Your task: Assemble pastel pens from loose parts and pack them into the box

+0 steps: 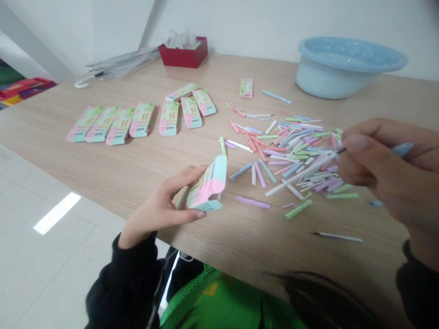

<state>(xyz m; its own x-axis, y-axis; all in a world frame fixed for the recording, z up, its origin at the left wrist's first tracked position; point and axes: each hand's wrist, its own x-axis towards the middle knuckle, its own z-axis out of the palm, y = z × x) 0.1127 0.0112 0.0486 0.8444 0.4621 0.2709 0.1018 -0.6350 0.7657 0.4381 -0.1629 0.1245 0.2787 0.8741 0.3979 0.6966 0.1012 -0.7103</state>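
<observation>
My left hand (164,201) is wrapped round a small pink, green and pale blue cardboard box (206,185), tilted so that its open end faces right. Between thumb and fingers, my right hand (387,160) pinches a thin white stick (298,176) with a dark tip, held over the pile. A blue piece (402,149) shows among the right fingers. Beneath and left of that hand lies a loose pile of coloured tubes and white sticks (288,146). One dark-tipped white stick (338,236) rests alone nearer the table's front edge.
Several similar boxes (142,119) lie at the left and centre, and a single box (246,88) sits farther back. A blue basin (322,77) stands at the back right. Along the wall are a red box (183,57) and a clear umbrella (126,63).
</observation>
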